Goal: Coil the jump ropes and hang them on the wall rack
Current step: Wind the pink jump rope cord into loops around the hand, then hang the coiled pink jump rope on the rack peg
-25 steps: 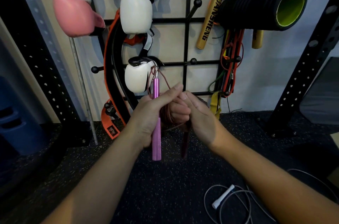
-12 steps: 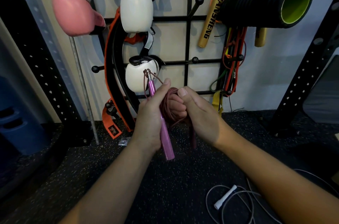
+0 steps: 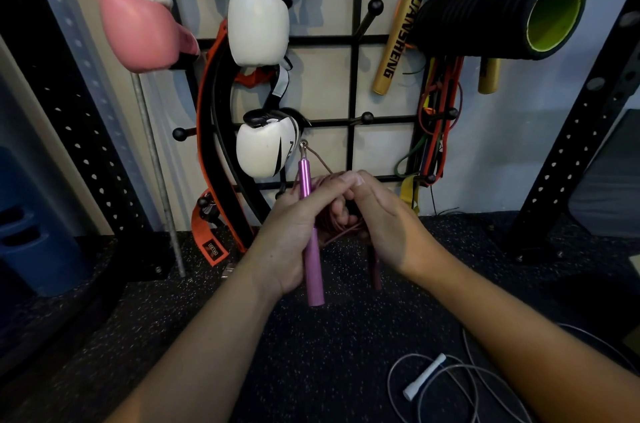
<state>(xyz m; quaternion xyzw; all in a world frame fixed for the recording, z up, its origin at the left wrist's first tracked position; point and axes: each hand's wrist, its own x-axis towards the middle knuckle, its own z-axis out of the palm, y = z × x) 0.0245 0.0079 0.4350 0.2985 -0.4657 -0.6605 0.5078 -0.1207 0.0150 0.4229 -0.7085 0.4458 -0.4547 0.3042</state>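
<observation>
1. The black wall rack (image 3: 353, 83) is filling the middle of the view, its grid bars running up the pale wall and its ball-tipped pegs sticking out toward the camera.
2. A black ridged foam roller (image 3: 498, 15) with a lime-green core is sitting on a peg at upper right, in front of two gold sticks (image 3: 401, 31), one lettered QUANSHENG.
3. An orange-and-black belt (image 3: 207, 145) is hanging in a long curve down the rack's left side, reaching the speckled black floor (image 3: 311, 370).
4. A pink boxing glove (image 3: 142, 27) is hanging at upper left; two white boxing gloves (image 3: 258, 20) are hanging one above the other beside the belt.
5. A bundle of coloured resistance bands (image 3: 438, 117) is dangling from pegs under the roller.
6. The left hand (image 3: 294, 232) is gripping the pink jump rope handle (image 3: 310, 232), fingers curled round it, holding it nearly upright just below the lower white glove.
7. The right hand (image 3: 384, 225) is touching the left at the fingertips, its fingers curled round the dark red coiled cord (image 3: 341, 230) gathered between the two palms; a second, darker handle (image 3: 375, 270) is hanging below it.
8. The cord is running in a thin loop from the metal swivel (image 3: 303, 149) at the pink handle's top down into the hands.
9. A white jump rope (image 3: 426, 377) is lying loose on the floor at lower right, uncoiled, well apart from the rack.
</observation>
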